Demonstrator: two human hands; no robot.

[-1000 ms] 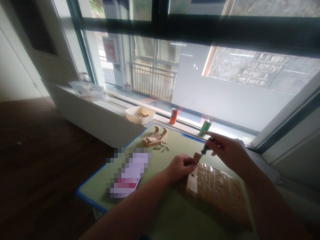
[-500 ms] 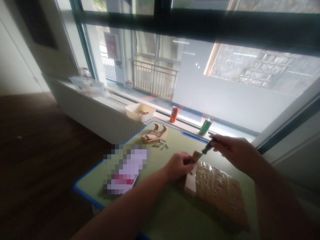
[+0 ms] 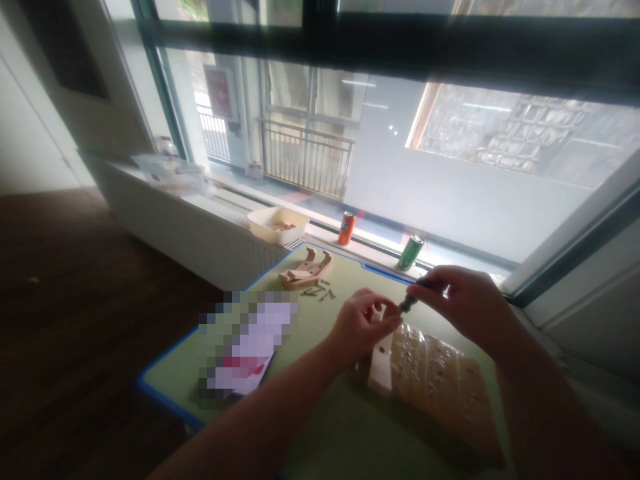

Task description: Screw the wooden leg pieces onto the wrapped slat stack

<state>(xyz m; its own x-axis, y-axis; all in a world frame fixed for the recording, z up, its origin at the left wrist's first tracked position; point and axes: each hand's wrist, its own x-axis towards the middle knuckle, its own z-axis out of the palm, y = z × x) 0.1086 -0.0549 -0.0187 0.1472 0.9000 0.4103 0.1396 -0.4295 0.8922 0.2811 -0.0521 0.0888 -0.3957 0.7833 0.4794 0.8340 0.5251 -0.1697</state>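
A slatted wooden assembly (image 3: 435, 387) lies on the green table (image 3: 345, 427), with a pale end board (image 3: 381, 363) facing me. My left hand (image 3: 361, 325) is closed at the top of that end board, pinching something too small to make out. My right hand (image 3: 463, 305) grips a dark-handled screwdriver (image 3: 414, 296), whose tip points down-left toward the fingers of my left hand.
Curved wooden parts (image 3: 306, 270) and several loose screws (image 3: 320, 293) lie at the table's far side. A cream tray (image 3: 278, 225), an orange can (image 3: 346, 229) and a green can (image 3: 411, 253) stand on the windowsill. A blurred booklet (image 3: 247, 350) lies at the left.
My left hand has lifted slightly over the end board's top. My right hand has raised the screwdriver and drawn it closer to the left fingers.
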